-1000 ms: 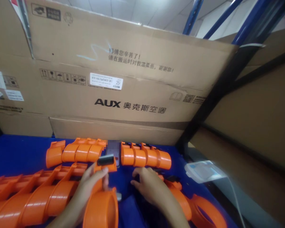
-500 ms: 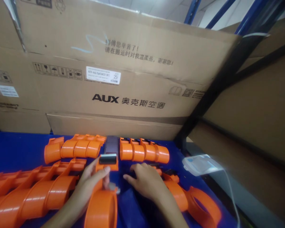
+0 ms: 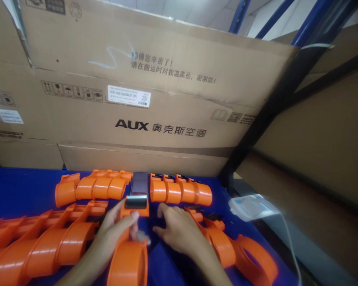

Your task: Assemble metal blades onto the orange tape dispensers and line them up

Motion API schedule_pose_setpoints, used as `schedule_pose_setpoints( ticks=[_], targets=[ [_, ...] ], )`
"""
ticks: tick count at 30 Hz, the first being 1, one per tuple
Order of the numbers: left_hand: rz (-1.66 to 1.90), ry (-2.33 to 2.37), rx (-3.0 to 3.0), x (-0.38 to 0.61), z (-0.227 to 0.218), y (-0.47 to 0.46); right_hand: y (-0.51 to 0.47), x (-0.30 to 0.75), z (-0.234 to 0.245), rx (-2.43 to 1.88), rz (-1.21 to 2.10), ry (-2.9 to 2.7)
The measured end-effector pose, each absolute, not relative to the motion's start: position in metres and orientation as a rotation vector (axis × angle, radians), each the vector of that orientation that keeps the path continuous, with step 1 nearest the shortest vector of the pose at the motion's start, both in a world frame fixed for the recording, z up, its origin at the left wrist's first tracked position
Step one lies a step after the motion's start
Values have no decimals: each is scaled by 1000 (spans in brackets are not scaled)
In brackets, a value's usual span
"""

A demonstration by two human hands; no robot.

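Note:
My left hand [image 3: 115,226] is wrapped round the handle of an orange tape dispenser [image 3: 128,260]. Its toothed cutting edge and black roller face up, and its round hub is toward me. A small grey piece sticks out beside the fingers. To the right, my right hand [image 3: 176,228] hovers over the blue surface, thumb and index finger apart, with nothing seen in it; its other fingers are partly hidden. More orange tape dispensers [image 3: 222,242] lie beside and partly behind my right forearm.
Rows of orange dispensers stand at the left [image 3: 47,246], back left [image 3: 101,186] and back right [image 3: 180,191]. A phone-like dark panel [image 3: 140,183] stands between the back rows. A clear plastic case [image 3: 253,207] lies right. A cardboard box wall [image 3: 167,151] closes the back.
My right hand has shifted slightly left, its index finger now raised and more stretched out. My left hand keeps the tape dispenser in nearly the same place.

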State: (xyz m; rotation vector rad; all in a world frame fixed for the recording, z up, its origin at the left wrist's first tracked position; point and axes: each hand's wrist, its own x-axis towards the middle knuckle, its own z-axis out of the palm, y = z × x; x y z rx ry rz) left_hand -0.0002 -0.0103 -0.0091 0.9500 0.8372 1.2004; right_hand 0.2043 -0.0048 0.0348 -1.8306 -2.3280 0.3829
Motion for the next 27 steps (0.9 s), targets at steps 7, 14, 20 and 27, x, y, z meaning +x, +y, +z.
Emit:
schedule_pose_setpoints(
  ticks=[7, 14, 20, 27],
  targets=[
    [1215, 855, 995, 2, 0, -15, -2, 203, 42, -1467, 424, -2133],
    [1221, 1018, 1090, 2, 2, -16, -4, 195, 38, -1071, 698, -1817],
    [1222, 972, 1161, 4, 10, -18, -6, 193, 39, -1023, 541, -1766],
    [1244, 951, 1135, 4, 11, -16, -6, 189, 34, -1089, 538, -1782]
  ],
)
